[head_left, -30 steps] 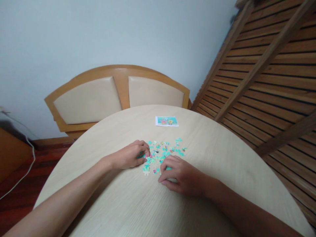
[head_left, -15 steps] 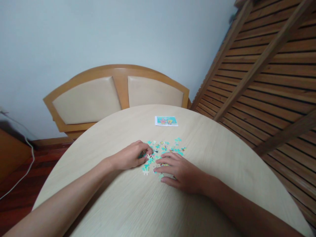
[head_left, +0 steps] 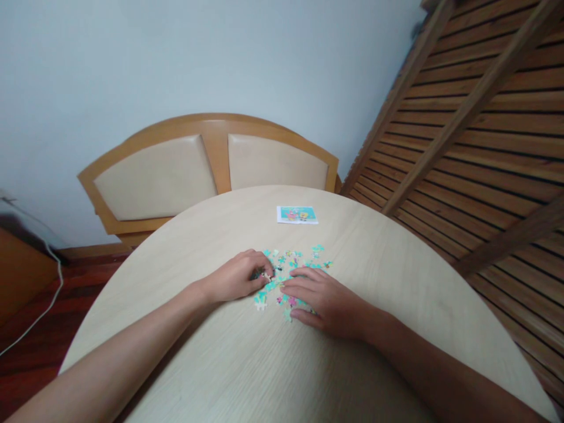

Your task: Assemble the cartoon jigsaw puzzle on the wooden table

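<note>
Many small jigsaw puzzle pieces (head_left: 270,286), mostly turquoise with some pink, yellow and white, lie loosely spread near the middle of the table. My left hand (head_left: 238,275) rests at their left side with its fingers curled in. A pink and white jigsaw puzzle piece (head_left: 266,277) shows between its thumb and fingertips. My right hand (head_left: 324,296) lies palm down over the right part of the pieces, fingers stretched out and slightly apart. It covers several pieces. Just left of its thumb is a pink piece (head_left: 291,301).
A picture card (head_left: 298,215) with pink and yellow cartoon figures on turquoise lies farther back on the round pale table (head_left: 211,364). Behind the table stands a wooden headboard (head_left: 215,132) with cream panels. A slatted wooden panel (head_left: 493,141) leans at the right.
My right hand has shifted slightly up and to the right, uncovering pink and turquoise pieces beside its fingers. My left hand has barely moved.
</note>
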### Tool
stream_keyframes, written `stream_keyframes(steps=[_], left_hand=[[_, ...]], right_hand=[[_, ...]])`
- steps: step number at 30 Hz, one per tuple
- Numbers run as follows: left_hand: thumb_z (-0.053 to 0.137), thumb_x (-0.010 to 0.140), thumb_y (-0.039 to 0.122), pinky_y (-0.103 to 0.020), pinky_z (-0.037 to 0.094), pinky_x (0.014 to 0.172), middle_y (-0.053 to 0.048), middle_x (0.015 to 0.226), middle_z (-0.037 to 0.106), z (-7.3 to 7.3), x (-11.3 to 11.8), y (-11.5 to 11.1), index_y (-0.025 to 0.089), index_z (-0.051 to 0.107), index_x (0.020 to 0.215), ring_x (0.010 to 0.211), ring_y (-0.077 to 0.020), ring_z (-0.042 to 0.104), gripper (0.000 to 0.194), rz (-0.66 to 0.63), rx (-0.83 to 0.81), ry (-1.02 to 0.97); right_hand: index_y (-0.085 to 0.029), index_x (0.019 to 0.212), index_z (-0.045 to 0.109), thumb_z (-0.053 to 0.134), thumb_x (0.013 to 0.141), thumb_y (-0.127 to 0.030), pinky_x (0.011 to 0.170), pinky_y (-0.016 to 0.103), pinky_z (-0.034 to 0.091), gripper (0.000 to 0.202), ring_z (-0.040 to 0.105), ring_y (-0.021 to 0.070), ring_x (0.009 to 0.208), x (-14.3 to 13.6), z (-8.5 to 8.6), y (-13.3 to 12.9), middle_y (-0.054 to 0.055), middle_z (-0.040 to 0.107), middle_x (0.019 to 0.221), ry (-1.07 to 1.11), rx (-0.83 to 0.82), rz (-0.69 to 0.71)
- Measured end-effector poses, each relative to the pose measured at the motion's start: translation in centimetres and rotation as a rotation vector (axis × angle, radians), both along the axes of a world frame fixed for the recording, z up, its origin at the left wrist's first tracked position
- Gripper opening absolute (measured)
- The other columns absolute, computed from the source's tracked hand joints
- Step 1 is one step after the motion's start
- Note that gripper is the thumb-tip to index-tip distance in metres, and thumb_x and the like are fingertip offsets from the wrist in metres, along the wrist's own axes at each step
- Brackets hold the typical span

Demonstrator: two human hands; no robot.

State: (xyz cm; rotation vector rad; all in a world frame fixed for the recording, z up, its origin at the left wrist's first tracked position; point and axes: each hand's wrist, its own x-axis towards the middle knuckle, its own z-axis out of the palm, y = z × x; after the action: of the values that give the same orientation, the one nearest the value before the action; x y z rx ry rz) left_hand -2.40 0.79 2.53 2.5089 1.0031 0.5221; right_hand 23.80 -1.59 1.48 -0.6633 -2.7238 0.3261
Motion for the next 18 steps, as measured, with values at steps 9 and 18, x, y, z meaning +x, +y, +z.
stream_keyframes(steps=[9, 18], left_hand=[[0.055, 0.095, 0.025, -0.029, 0.046, 0.080, -0.004, 0.090, 0.071, 1.3, -0.3, -0.3, 0.018, 0.069, 0.093, 0.085, -0.0170, 0.061, 0.016, -0.034, -0.050, -0.012], [0.059, 0.082, 0.010, -0.023, 0.040, 0.066, 0.000, 0.079, 0.067, 2.3, -1.4, -0.6, 0.019, 0.068, 0.084, 0.072, -0.0134, 0.060, 0.013, -0.129, -0.092, 0.147]], right_hand=[[-0.017, 0.122, 0.066, 0.065, 0.092, -0.030, 0.104, 0.045, 0.043, 0.033, 0.054, 0.0271, 0.121, -0.2, 0.1, -0.3, 0.012, 0.070, 0.119, 0.109, -0.106, 0.052], [-0.019, 0.122, 0.066, 0.066, 0.091, -0.033, 0.103, 0.048, 0.041, 0.034, 0.054, 0.0277, 0.118, -0.6, -0.3, -0.6, 0.012, 0.067, 0.121, 0.079, -0.059, 0.041]])
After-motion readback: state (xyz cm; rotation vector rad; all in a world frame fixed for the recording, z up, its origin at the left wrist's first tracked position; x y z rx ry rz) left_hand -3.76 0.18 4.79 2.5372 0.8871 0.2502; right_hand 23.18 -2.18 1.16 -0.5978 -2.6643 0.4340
